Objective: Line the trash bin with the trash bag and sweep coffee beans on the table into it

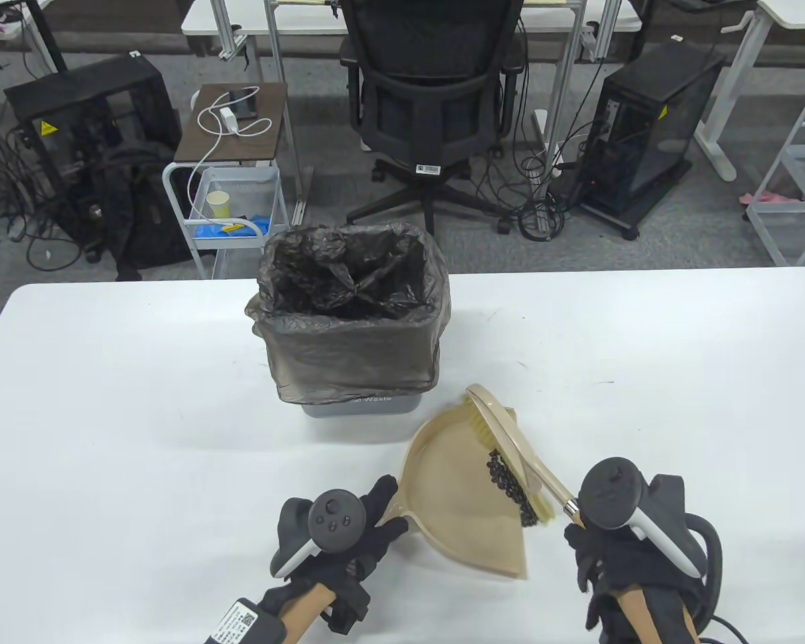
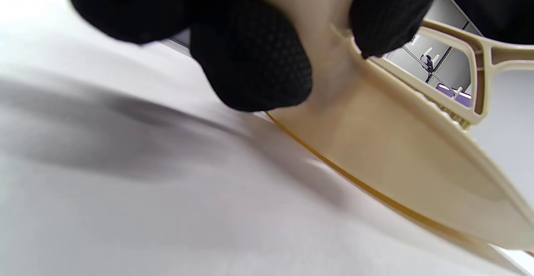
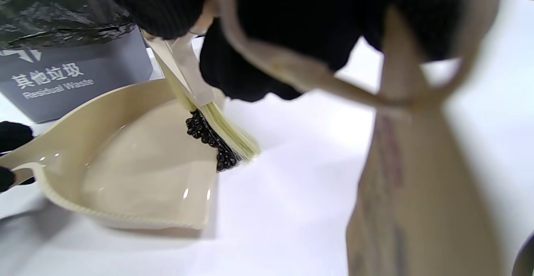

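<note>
Near the table's front edge, the left hand [image 1: 349, 530] grips the dustpan [image 1: 466, 500] handle, pan lip flat on the table [image 1: 107, 402]. Right hand [image 1: 610, 557] clamps the brush [image 1: 510, 436] handle, bristles pushing the beans [image 1: 510, 486] over the pan's right lip. Behind, on the far side, stands the bin [image 1: 352, 329], bag [image 1: 349, 365] already folded over its rim. Risk, as I judge it: a hard flick could scatter beans past the pan, or a lifted lip let them slip under.

dustpan [image 1: 459, 496]: glossy smooth plastic | trash bag [image 1: 349, 349]: crinkled thin plastic
</note>
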`<state>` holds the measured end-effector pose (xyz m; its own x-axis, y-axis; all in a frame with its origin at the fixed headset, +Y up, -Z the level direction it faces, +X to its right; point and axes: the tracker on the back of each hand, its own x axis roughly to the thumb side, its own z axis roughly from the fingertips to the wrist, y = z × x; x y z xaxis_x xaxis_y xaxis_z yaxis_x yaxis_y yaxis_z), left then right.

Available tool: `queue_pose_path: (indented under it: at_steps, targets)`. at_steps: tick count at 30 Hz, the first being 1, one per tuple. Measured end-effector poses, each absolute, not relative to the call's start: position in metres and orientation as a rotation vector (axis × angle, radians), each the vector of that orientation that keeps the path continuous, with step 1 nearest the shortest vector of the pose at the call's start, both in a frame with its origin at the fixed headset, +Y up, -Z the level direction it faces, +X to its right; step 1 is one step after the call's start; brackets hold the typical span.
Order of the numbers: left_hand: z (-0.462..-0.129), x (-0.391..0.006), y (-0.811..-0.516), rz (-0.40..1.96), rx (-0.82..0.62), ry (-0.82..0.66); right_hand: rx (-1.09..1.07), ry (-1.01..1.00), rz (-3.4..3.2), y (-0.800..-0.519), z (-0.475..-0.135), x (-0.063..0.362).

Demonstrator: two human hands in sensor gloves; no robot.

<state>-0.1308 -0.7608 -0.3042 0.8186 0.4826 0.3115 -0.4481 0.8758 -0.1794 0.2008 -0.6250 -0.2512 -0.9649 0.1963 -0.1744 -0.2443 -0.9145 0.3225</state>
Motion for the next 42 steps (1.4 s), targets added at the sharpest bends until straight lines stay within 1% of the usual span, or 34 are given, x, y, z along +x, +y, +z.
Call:
queue_pose_path:
  at_steps: [9, 11, 15, 19, 24, 26, 28, 32, 35, 39, 40, 42]
  targets:
    - [-0.304, -0.128, -0.762, 0.477, -0.108, -0.358, -0.078, 0.472, 2.854, -0.626, -0.246, 0.194]
    - [-0.307, -0.131, -0.764, 0.504, -0.133, -0.346, -0.06, 0.46, 2.835, -0.625, -0.244, 0.199]
    - [-0.31, -0.135, -0.768, 0.571, -0.135, -0.339, -0.045, 0.432, 2.731, -0.623, -0.241, 0.216]
    - [-0.311, -0.136, -0.769, 0.583, -0.139, -0.343, -0.077, 0.296, 2.689, -0.616, -0.237, 0.237]
    - [-0.312, -0.139, -0.769, 0.614, -0.143, -0.348, -0.141, 0.041, 2.596, -0.616, -0.241, 0.261]
    - [-0.313, -0.142, -0.768, 0.645, -0.147, -0.345, -0.169, -0.083, 2.524, -0.625, -0.247, 0.268]
    - [-0.314, -0.145, -0.769, 0.664, -0.148, -0.34, -0.196, -0.167, 2.457, -0.635, -0.254, 0.271]
    - [-0.315, -0.15, -0.769, 0.703, -0.149, -0.327, -0.254, -0.315, 2.328, -0.667, -0.275, 0.275]
    - [-0.315, -0.153, -0.768, 0.722, -0.139, -0.321, -0.291, -0.329, 2.258, -0.694, -0.292, 0.276]
    - [-0.316, -0.155, -0.768, 0.742, -0.135, -0.315, -0.309, -0.336, 2.192, -0.727, -0.304, 0.28]
    - [-0.316, -0.156, -0.768, 0.746, -0.136, -0.314, -0.316, -0.346, 2.168, -0.732, -0.306, 0.281]
    - [-0.317, -0.156, -0.767, 0.752, -0.127, -0.317, -0.329, -0.3, 2.152, -0.734, -0.308, 0.287]
